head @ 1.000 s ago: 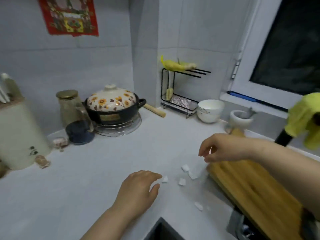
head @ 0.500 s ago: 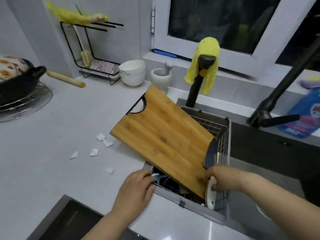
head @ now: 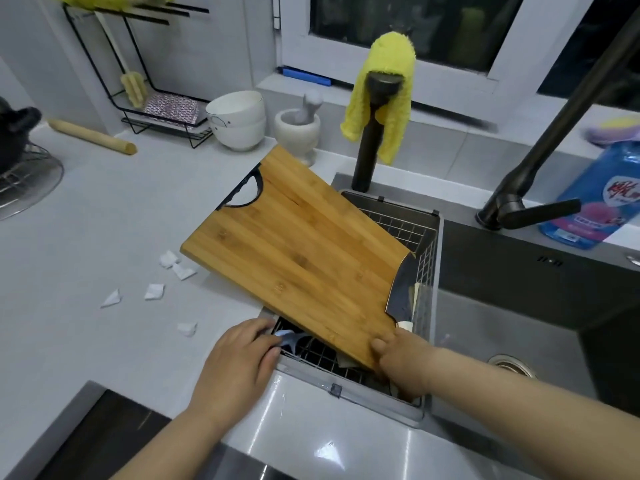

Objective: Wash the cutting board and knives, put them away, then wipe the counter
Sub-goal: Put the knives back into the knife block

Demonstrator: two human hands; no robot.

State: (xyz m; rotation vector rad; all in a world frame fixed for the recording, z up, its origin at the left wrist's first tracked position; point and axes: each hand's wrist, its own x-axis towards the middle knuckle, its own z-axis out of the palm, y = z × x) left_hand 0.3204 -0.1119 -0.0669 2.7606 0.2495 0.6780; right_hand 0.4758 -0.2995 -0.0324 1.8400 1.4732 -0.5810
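A bamboo cutting board [head: 294, 251] with a black handle cut-out lies tilted, its far end over the counter [head: 86, 237] and its near end over a wire basket [head: 427, 237] set in the sink. My right hand [head: 403, 363] grips the board's near corner. A dark knife blade [head: 401, 289] shows at the board's right edge, partly hidden under it. My left hand [head: 239, 358] rests at the basket's left rim, its fingertips on a pale blue item [head: 285, 337]; whether it grips that item is unclear.
Several white scraps [head: 154, 291] lie on the counter left of the board. Behind stand white bowls [head: 237, 119], a mortar [head: 298, 129], a rolling pin [head: 91, 136] and a wire rack [head: 159, 109]. A yellow cloth [head: 394, 84] hangs on a post; black faucet [head: 540, 161] and blue bag [head: 599, 199] at right.
My view swung right from the counter to the sink. My right hand shifted from the knife's side to the board's near corner. My left hand stayed at the basket's rim.
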